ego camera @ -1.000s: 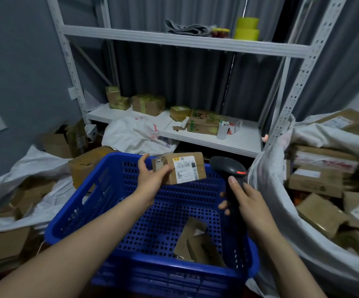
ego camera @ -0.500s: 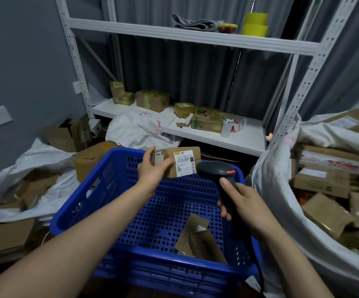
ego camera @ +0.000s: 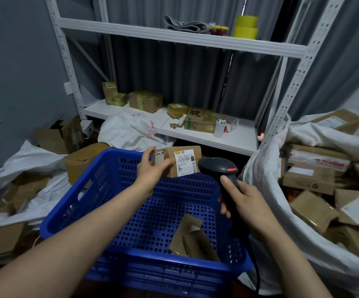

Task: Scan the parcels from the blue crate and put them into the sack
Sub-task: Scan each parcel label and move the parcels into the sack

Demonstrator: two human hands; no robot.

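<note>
My left hand (ego camera: pixel 152 171) grips a small brown parcel (ego camera: pixel 180 158) by its left end above the far rim of the blue crate (ego camera: pixel 71 203). The parcel's white barcode label faces me. My right hand (ego camera: pixel 247 203) holds a black barcode scanner (ego camera: pixel 219 168) by its handle, the scanner's head just right of the label. Two brown parcels (ego camera: pixel 193 239) lie on the crate's floor at the near right. The white sack (ego camera: pixel 266 175) stands open at the right, holding several parcels.
A white metal shelf rack (ego camera: pixel 228 140) stands behind the crate with boxes, a cup and tape rolls on it. White sacks and cardboard boxes (ego camera: pixel 81 162) lie on the floor to the left. A grey wall closes the left side.
The scanner's head has come closer to the parcel's label. My left hand has kept its hold on the parcel and lowered it slightly toward the crate's rim.
</note>
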